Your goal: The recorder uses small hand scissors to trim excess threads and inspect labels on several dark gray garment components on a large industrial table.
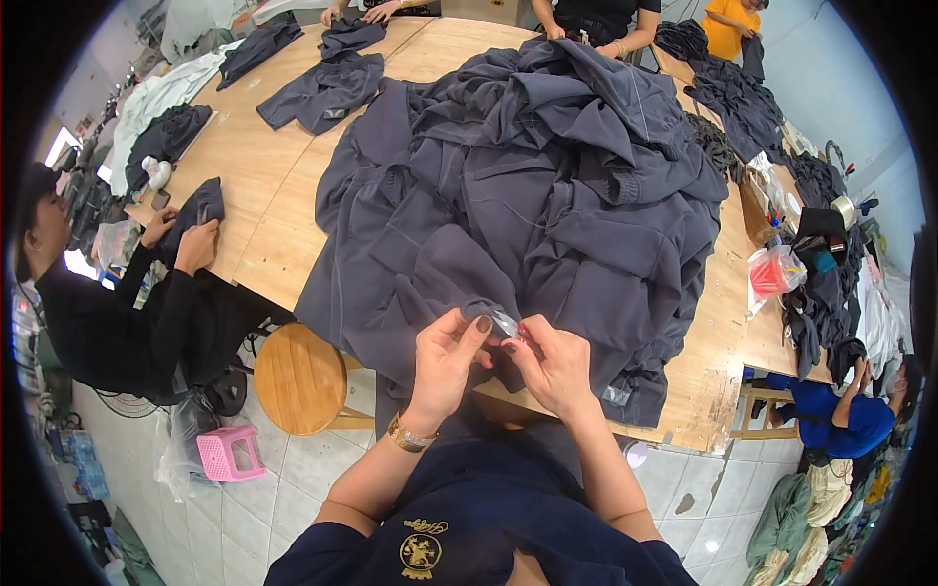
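A large heap of dark grey garments (469,210) with elastic cuffs and seams covers the near part of the table. At the heap's near edge, my left hand (448,363) pinches a fold of one garment between thumb and fingers. Close beside it, my right hand (553,365) is closed, thumb against forefinger, on a small shiny clear label (503,324) at that fold. The fingertips partly hide the label. Another shiny label (616,395) shows on a garment to the right of my right hand.
The wooden table (283,200) has people working around it, one at the left handling a dark piece. A round wooden stool (300,379) and a pink plastic stool (231,453) stand at lower left. A red-and-clear plastic bag (775,271) hangs at the right.
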`<state>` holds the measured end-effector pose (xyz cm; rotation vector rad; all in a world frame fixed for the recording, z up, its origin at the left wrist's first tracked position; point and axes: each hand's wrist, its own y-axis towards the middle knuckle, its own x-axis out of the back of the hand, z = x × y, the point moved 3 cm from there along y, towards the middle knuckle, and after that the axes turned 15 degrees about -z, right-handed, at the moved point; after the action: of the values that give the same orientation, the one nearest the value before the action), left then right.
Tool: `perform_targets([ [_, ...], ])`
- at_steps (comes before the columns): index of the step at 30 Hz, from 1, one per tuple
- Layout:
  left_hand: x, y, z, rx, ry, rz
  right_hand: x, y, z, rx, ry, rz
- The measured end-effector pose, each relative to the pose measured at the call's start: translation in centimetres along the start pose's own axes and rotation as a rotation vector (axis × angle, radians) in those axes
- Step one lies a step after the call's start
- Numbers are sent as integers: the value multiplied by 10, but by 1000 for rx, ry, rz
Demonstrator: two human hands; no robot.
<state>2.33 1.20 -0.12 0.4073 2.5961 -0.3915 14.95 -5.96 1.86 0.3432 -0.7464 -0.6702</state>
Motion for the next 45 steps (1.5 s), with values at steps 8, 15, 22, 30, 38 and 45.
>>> perform_targets([
  [8, 3, -1, 1, -2, 5, 5, -1, 1, 0, 84, -13, -71],
  [15, 1, -2, 1, -2, 8, 6, -2, 0, 0, 71, -4, -89],
  [22, 2, -1, 0, 17, -1, 8, -2, 1, -1, 65, 24, -79],
  [30, 6, -2, -1, 33, 27, -13, -5, -5, -13, -270, 402, -101],
  [38, 4, 13, -15, -19, 152, 155, -24, 43, -7, -265, 687, -39],
  [45, 21, 22, -55, -90, 237, 150, -48, 58, -11, -274, 710, 511],
])
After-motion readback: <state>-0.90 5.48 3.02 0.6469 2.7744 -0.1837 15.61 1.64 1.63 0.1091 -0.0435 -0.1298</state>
